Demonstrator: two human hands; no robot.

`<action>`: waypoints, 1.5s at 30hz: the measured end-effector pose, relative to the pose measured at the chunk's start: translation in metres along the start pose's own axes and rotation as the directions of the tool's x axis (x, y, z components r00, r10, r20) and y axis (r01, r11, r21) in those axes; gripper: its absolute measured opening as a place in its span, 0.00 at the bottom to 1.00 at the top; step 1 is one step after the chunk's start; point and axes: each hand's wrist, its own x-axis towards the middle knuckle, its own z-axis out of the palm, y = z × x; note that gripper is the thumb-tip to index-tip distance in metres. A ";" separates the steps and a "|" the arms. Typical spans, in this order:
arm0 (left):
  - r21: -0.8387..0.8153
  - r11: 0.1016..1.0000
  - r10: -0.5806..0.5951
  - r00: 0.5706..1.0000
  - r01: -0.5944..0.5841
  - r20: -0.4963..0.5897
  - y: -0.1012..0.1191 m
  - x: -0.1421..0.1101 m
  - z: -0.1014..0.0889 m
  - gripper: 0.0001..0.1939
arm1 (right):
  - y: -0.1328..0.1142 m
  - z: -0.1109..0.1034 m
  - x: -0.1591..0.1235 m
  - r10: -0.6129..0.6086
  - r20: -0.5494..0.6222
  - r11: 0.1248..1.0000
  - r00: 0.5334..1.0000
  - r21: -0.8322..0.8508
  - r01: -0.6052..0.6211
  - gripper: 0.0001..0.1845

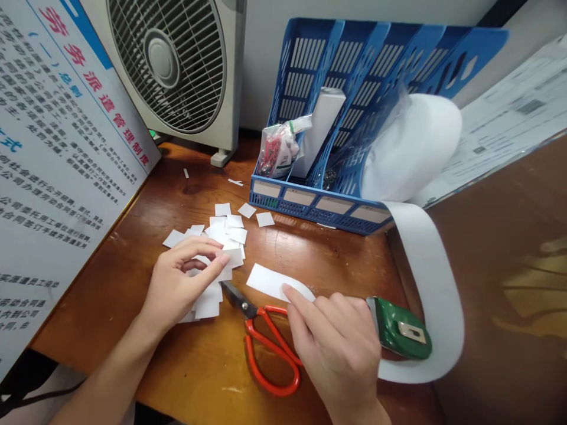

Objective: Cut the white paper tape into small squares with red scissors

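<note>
Between thumb and fingers, my left hand (177, 274) pinches a small white paper square (233, 257) above a loose pile of cut paper squares (207, 304). My right hand (339, 345) is closed around a white paper strip (268, 280); its free end points left past my index finger. Behind that hand the strip appears to curve up toward a white roll (414, 147). Scissors with orange-red handles (277, 386) lie on the table between my hands, partly under the right one, their dark blades toward the pile. A green tape measure (404, 330) rests right of my right hand.
A blue file rack (328, 203) at the back holds the roll, a white box (321, 127) and a plastic bag with red contents (279, 150). A box fan (177, 65) stands back left, beside a printed board (57, 153). Paper scraps (234, 182) dot the wooden table (195, 366).
</note>
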 end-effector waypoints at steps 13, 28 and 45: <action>0.089 0.984 0.156 0.987 -0.151 -0.045 0.004 0.000 0.001 0.04 | 0.005 0.000 -0.003 -0.015 -0.038 0.999 0.999 0.033 0.016 0.13; -0.396 0.671 -0.348 0.738 0.626 0.578 0.005 -0.010 0.010 0.19 | -0.003 -0.005 -0.001 -0.050 -0.091 0.984 0.995 0.166 0.065 0.15; -0.175 0.907 -0.209 0.769 0.383 0.604 0.008 -0.026 0.018 0.13 | -0.004 0.000 -0.002 0.163 0.312 0.815 0.936 0.492 -0.306 0.08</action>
